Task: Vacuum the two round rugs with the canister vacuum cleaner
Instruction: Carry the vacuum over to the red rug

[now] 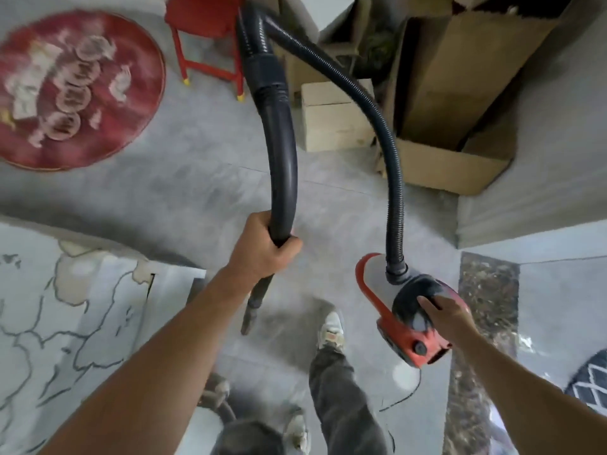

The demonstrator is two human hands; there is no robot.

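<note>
Hanging canister (410, 338) sits under right fingers (426, 303); left fingers (288, 250) encircle wand (284, 172).

The left hand (262, 247) grips the black wand (285, 165); the right hand (450, 315) holds the orange canister vacuum cleaner (407, 338) by its top. A round red rug (75, 90) lies at the floor's (197, 195) far left, near a red stool (205, 24).

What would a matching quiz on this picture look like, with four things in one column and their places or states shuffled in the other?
Things:
1. round rug
2. stool
3. vacuum canister
4. wand

Places or states:
A. gripped by the left hand
B. lying flat on the floor, far left
C. held by the right hand
D. standing on yellow-tipped legs

Pairs: 1-B, 2-D, 3-C, 4-A
</note>
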